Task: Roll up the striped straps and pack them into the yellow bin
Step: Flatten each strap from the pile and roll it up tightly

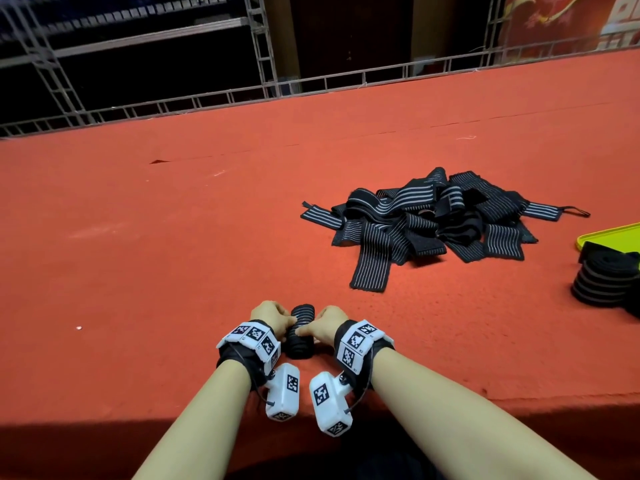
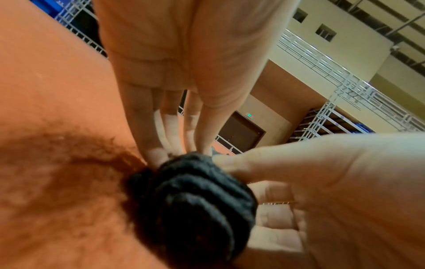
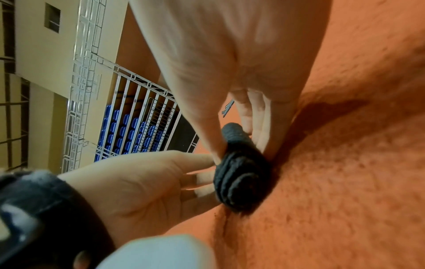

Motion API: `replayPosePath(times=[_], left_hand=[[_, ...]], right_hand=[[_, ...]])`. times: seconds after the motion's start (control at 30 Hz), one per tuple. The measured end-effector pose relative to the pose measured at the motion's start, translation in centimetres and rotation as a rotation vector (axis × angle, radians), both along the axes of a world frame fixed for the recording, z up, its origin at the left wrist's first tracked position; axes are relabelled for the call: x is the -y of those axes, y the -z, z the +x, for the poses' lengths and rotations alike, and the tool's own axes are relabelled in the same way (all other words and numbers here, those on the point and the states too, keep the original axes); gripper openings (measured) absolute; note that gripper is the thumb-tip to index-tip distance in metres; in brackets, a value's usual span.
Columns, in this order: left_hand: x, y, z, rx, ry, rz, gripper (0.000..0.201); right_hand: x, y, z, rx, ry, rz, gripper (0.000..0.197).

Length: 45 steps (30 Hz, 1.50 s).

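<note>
A black strap with grey stripes, wound into a tight roll (image 1: 299, 330), lies on the red carpeted table near its front edge. My left hand (image 1: 282, 320) pinches the roll's left side with thumb and fingertips, and my right hand (image 1: 310, 329) pinches its right side. The left wrist view shows my left hand (image 2: 181, 153) reaching down onto the roll (image 2: 190, 203). In the right wrist view my right hand (image 3: 239, 145) has its thumb and fingers on either side of the roll (image 3: 243, 174). The yellow bin (image 1: 609, 237) shows only a corner at the right edge.
A loose pile of unrolled striped straps (image 1: 433, 220) lies to the right of the table's middle. Rolled straps (image 1: 602, 278) sit at the right edge by the bin. A metal truss railing (image 1: 277, 91) runs along the table's far edge.
</note>
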<state>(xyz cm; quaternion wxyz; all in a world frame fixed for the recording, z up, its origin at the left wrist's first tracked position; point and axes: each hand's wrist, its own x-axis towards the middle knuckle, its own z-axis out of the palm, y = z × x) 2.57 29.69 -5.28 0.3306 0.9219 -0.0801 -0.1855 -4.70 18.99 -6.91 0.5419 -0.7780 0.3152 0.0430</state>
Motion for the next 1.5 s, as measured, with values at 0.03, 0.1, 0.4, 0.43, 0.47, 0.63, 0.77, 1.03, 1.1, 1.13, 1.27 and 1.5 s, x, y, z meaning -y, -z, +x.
replayPosePath(times=[0.03,0.1,0.4,0.43,0.47,0.63,0.77,1.03,1.1,1.13,1.27,1.5], left_hand=[[-0.1,0.1,0.0,-0.015,0.01,0.019,0.024],[-0.4,0.1,-0.1,-0.031,0.015,0.03,0.027],[-1.0,-0.6,0.1,-0.016,0.104,0.246,0.059],[-1.2,-0.4,0.3,-0.023,0.094,0.238,0.056],[-1.5,-0.4,0.6,-0.04,0.077,0.208,0.052],[-1.3,-0.5,0.2,-0.208,0.056,-0.293,0.021],[0.5,-2.7,-1.9,-0.2,0.185,-0.366,0.02],[8.5,-6.2,-6.3,-0.041,0.48,-0.266,0.013],[11.3,-6.6,-7.6,0.063,0.469,-0.212,0.039],[12.7,-6.6,-8.2,0.121,0.438,-0.188,0.055],[17.8,-6.2,-11.0,0.265,0.461,-0.016,0.06],[25.1,-7.7,-15.3,0.331,0.584,0.008,0.035]], right_hand=[[-0.2,-0.2,0.1,-0.002,-0.003,0.016,0.034],[-0.5,-0.2,0.5,0.0,-0.006,0.051,0.033],[-2.1,0.5,0.5,0.137,-0.038,0.161,0.05],[-2.1,0.5,0.6,0.127,-0.042,0.206,0.05],[-2.1,0.3,0.5,0.126,-0.045,0.256,0.05],[-1.3,-0.9,0.0,0.149,-0.055,0.546,0.014],[0.3,-1.4,-1.0,0.176,-0.131,0.583,0.01],[7.8,-4.3,-5.3,0.341,-0.128,-0.027,0.02],[9.4,-4.8,-6.6,0.398,-0.1,-0.143,0.02],[10.3,-4.4,-7.0,0.429,-0.066,-0.187,0.024],[14.0,-3.8,-10.7,0.354,0.149,-0.308,0.039],[20.2,-3.3,-15.2,0.392,0.285,-0.185,0.048]])
